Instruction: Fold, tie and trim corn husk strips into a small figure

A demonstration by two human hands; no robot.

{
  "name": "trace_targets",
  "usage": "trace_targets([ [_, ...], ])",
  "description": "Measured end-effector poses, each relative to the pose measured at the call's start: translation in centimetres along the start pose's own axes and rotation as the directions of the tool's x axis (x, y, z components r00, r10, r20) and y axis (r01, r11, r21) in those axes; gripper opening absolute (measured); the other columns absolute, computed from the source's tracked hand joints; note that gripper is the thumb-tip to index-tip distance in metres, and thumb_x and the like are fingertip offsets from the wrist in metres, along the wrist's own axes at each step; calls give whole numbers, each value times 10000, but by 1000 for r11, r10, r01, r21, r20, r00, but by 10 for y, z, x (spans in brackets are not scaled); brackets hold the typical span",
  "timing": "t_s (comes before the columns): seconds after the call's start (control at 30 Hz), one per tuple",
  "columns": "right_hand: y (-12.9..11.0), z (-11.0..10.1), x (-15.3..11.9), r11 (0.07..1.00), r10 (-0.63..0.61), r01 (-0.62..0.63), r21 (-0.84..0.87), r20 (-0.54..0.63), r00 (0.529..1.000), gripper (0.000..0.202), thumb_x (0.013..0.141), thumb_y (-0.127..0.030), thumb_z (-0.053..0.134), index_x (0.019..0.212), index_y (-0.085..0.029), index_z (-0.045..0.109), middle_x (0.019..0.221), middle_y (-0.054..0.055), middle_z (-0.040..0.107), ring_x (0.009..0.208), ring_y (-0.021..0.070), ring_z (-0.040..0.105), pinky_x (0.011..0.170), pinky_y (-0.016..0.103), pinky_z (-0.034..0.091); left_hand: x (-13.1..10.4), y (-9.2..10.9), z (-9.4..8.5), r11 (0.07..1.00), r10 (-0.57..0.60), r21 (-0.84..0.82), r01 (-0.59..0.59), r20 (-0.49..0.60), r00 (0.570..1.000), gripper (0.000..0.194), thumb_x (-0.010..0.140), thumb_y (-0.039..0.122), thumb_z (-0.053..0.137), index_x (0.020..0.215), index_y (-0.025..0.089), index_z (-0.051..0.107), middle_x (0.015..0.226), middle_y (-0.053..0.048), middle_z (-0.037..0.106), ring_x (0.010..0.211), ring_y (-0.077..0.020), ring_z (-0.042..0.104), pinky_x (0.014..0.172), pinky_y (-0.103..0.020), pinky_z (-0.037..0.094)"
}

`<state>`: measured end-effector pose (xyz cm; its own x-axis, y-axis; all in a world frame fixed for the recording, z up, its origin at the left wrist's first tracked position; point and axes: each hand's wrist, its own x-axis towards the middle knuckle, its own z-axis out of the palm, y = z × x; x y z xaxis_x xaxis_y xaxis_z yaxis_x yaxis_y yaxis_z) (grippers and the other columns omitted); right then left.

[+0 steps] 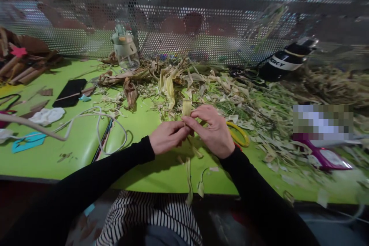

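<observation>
Both hands meet over the front middle of the green table. My right hand [212, 130] pinches a pale yellow-green strip [186, 107], which stands up from the fingertips. My left hand [169, 136] is closed at the lower end of the same strip, its fingertips touching those of the right. Below the hands, a thin dry strip [188, 178] hangs near the table's edge, and a small curled piece [200, 187] lies beside it. The yellow handle of a tool [240, 134] shows just right of my right hand.
Dried leaf scraps [227, 84] spread behind the hands and rightward. A clear bottle [126, 52] and a black bottle [285, 61] stand near the perforated screen. At left are a black phone [70, 93], a white cable [99, 123] and brown rolls [25, 67].
</observation>
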<state>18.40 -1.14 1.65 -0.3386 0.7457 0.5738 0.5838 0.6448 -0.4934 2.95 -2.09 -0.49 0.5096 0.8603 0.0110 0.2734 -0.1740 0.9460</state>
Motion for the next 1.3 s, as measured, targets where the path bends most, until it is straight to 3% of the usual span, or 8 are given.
trace_targets([
  [0.2,-9,2,9,998,-7,8,-58,19,1000,221,822,-272,595,614,-201,579,611,4,595,739,178,527,699,317,400,-2,-3,4,999,26,38,-24,-49,998,282,860,300,427,638,144,506,515,29,518,469,-68,499,510,-188,387],
  [0.33,-9,10,29,998,-2,7,-58,85,996,241,839,-295,569,619,-197,584,635,5,620,706,164,545,704,303,419,5,-4,1,967,-81,-249,58,-79,994,272,862,226,448,611,136,503,495,32,516,437,-54,491,496,-173,398],
  [0.43,-2,9,46,996,-8,13,-93,51,999,200,882,-331,504,825,-200,644,846,40,687,824,187,594,802,337,430,12,-1,-12,738,-222,-663,125,-63,973,245,883,208,418,712,112,565,550,3,574,486,-67,551,563,-191,473],
  [0.57,9,4,53,984,-14,-4,-176,-102,995,279,882,-358,496,1087,-193,588,1116,98,632,1035,238,561,901,395,411,14,2,-33,545,-292,-834,91,-86,952,276,844,63,347,910,75,614,691,-63,669,642,-98,644,716,-228,520],
  [0.8,16,11,35,991,71,-48,-122,198,978,216,914,-328,425,926,-196,595,904,61,674,830,195,623,763,338,478,17,-8,-35,671,-173,-742,-3,-161,972,171,717,192,682,863,105,675,790,-53,709,738,-144,656,846,-314,501],
  [1.03,20,15,24,946,-248,272,-178,144,958,288,848,-284,564,1127,-213,565,1119,103,624,1052,252,550,901,432,411,21,-27,-29,756,-77,-641,-133,-289,954,303,681,308,732,888,118,622,729,-34,659,635,-113,610,667,-261,519],
  [1.17,21,14,20,963,-232,247,-112,127,964,222,901,-284,498,1093,-236,599,1021,69,672,952,216,594,838,387,438,17,-31,-25,859,127,-446,-252,-291,948,318,730,390,679,871,111,625,656,-26,607,573,-94,546,561,-220,460],
  [1.3,24,11,16,969,-210,223,-106,124,970,307,870,-342,555,1139,-194,557,1002,96,671,935,234,601,836,408,441,11,-27,-22,927,151,-292,-236,-285,946,270,789,352,609,917,115,625,736,-51,633,637,-116,563,599,-234,460],
])
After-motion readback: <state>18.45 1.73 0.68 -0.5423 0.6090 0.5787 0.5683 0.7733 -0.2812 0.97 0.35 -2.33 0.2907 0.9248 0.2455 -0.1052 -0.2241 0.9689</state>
